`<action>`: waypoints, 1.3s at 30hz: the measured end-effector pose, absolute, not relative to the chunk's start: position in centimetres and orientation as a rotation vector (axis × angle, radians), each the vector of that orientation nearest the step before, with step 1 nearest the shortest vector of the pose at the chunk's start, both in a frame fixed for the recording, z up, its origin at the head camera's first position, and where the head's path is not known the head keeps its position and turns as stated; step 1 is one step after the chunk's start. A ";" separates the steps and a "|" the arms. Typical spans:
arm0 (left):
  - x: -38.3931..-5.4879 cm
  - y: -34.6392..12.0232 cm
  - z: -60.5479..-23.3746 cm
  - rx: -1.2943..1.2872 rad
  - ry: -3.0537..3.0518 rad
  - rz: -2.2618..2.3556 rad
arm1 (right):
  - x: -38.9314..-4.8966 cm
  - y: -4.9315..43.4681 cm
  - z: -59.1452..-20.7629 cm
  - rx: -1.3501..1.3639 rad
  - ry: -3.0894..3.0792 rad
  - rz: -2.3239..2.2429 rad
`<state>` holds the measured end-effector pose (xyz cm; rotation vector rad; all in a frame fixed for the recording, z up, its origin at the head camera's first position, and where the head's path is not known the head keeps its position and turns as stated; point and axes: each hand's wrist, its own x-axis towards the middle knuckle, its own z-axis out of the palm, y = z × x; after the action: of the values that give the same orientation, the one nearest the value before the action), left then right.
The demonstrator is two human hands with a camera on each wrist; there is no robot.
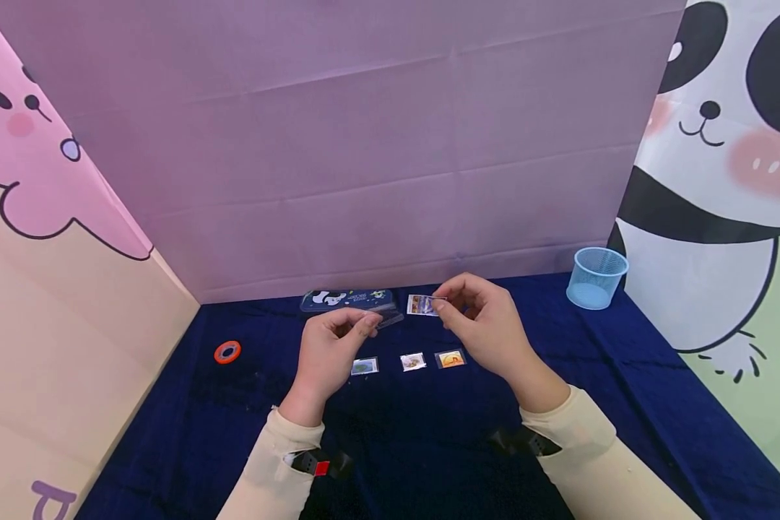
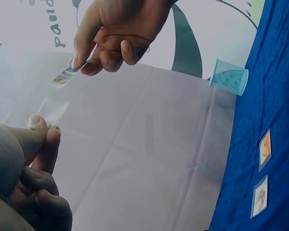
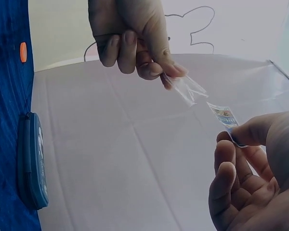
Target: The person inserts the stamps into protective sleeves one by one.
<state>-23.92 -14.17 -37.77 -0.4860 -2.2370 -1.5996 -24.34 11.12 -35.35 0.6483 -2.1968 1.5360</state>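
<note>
Between thumb and forefinger my left hand [image 1: 330, 348] pinches a small clear plastic sleeve [image 3: 187, 89], whose open end faces right in the head view. My right hand [image 1: 487, 325] pinches a small printed card [image 1: 419, 305] by one end. Card and sleeve are held up above the table, close together but apart, as both wrist views show. Below the hands lie several small cards in a row: a greenish-blue one [image 1: 365, 366], a pale one [image 1: 413, 361] and an orange one [image 1: 451, 358], the last with a clear border round it.
At the back of the dark blue cloth [image 1: 247, 433] lies a blue pencil case [image 1: 347, 299] with a panda print. An orange tape roll [image 1: 227, 352] is on the left. A light blue mesh basket [image 1: 596, 278] stands at the back right. Printed cloth walls enclose the table.
</note>
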 end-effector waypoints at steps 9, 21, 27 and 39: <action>-23.9 -14.0 -37.8 -0.495 -2.279 -1.602 | -24.3 11.0 -35.5 0.631 -2.215 1.512; -24.2 -13.9 -37.9 -0.518 -2.282 -1.623 | -24.4 11.0 -35.6 0.647 -2.245 1.475; -24.1 -14.0 -37.9 -0.516 -2.280 -1.625 | -24.4 10.9 -35.8 0.674 -2.248 1.484; -24.0 -13.9 -37.9 -0.522 -2.268 -1.605 | -24.7 11.0 -35.9 0.687 -2.297 1.467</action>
<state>-24.04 -13.92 -37.85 -0.5215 -2.2683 -1.6054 -24.69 11.04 -35.90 0.6866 -2.2970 1.4674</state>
